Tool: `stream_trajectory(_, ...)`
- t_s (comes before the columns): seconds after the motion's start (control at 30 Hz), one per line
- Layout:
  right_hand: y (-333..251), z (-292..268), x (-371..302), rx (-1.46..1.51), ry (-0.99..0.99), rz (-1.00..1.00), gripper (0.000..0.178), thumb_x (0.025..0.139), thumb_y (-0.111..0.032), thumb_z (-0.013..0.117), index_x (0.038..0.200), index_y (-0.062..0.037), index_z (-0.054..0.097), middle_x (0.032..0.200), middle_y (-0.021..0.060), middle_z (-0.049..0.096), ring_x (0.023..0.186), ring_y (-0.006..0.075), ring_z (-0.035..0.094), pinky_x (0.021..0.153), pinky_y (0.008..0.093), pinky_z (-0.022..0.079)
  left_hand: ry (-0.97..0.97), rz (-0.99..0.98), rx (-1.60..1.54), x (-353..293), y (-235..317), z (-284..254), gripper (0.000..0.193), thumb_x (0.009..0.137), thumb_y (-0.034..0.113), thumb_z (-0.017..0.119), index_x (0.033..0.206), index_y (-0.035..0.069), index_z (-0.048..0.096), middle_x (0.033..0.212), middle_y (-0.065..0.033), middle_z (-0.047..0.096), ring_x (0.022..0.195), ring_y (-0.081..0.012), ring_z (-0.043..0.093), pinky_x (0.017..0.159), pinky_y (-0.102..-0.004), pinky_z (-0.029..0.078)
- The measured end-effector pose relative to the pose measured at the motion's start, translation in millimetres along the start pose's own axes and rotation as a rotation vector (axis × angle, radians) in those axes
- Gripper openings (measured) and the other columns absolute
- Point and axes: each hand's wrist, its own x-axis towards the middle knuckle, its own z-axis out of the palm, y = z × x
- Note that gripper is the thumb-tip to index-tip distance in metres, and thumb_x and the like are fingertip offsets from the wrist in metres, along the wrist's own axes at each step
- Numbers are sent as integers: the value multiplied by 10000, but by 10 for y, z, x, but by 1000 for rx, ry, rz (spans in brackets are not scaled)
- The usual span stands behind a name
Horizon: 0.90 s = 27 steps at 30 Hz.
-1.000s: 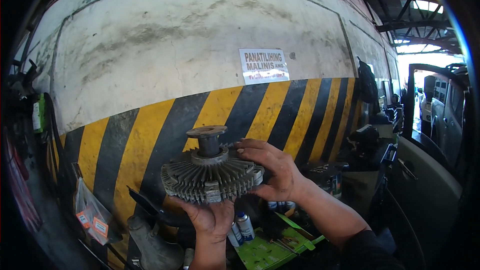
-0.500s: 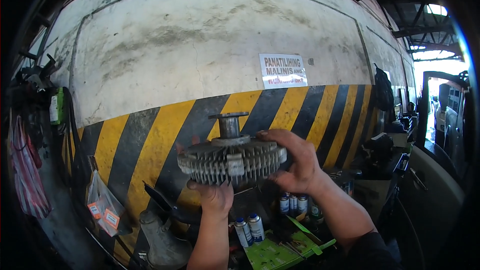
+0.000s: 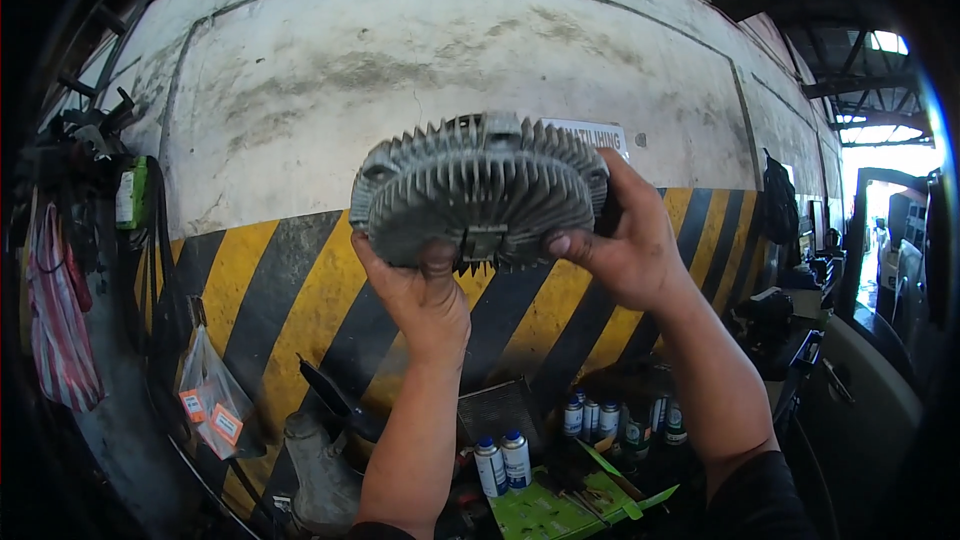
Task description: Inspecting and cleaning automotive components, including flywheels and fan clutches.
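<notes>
A grey, round fan clutch (image 3: 480, 185) with cooling fins all around hangs in front of the wall, held up between both hands. Its finned underside is tilted toward me, and the shaft is hidden behind the body. My left hand (image 3: 415, 285) grips the lower left rim, thumb against the finned face. On the right rim my right hand (image 3: 630, 240) is closed, its thumb pressed to the lower face and its other fingers partly hidden behind the part.
Below are blue-and-white cans (image 3: 503, 462), more small cans and bottles (image 3: 600, 420), a green board (image 3: 545, 512) with tools on it and a grey metal casting (image 3: 325, 475). A clear plastic bag (image 3: 215, 400) hangs at left, before a striped wall (image 3: 300, 270).
Both hands have raised the fan clutch and tipped it, so its finned underside now faces me and the shaft has gone from sight. My left thumb has come onto the face.
</notes>
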Motion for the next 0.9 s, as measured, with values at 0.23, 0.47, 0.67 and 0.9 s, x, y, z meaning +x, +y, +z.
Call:
stream_trajectory(0.23, -55, -9, 151, 41, -6, -50, 594, 727, -156, 876, 1204, 3, 560, 1000, 93, 688, 924, 151, 641, 860, 313, 516, -47, 42, 13, 198, 90, 125, 900, 750, 417, 859, 1358, 21, 327, 1251, -59, 531, 1153, -165, 526, 1049, -310, 385)
stream_trajectory(0.47, -3, 48, 1, -60, 17, -117, 633, 670, -101, 895, 1207, -34, 568, 1033, 99, 704, 935, 169, 679, 851, 338, 552, -154, 30, 28, 205, 63, -165, 969, 695, 456, 866, 1388, 55, 320, 1280, -61, 517, 1169, -179, 534, 1057, -338, 416)
stream_trajectory(0.67, 429, 51, -311, -311, -15, -315, 687, 658, -159, 874, 1261, -46, 563, 1141, 170, 670, 1036, 346, 688, 866, 377, 560, -332, -157, 343, 62, 181, -473, 1010, 550, 173, 966, 1351, 86, 356, 1393, -131, 478, 1298, -260, 496, 1123, -396, 408)
stream_trajectory(0.9, 693, 71, -678, -356, -46, -396, 601, 689, -122, 798, 1236, -34, 566, 1223, 189, 636, 1118, 374, 646, 920, 403, 542, -476, -28, 456, -176, 67, -788, 554, 767, 74, 802, 1200, 69, 457, 1342, -188, 532, 1307, -287, 499, 1112, -433, 390)
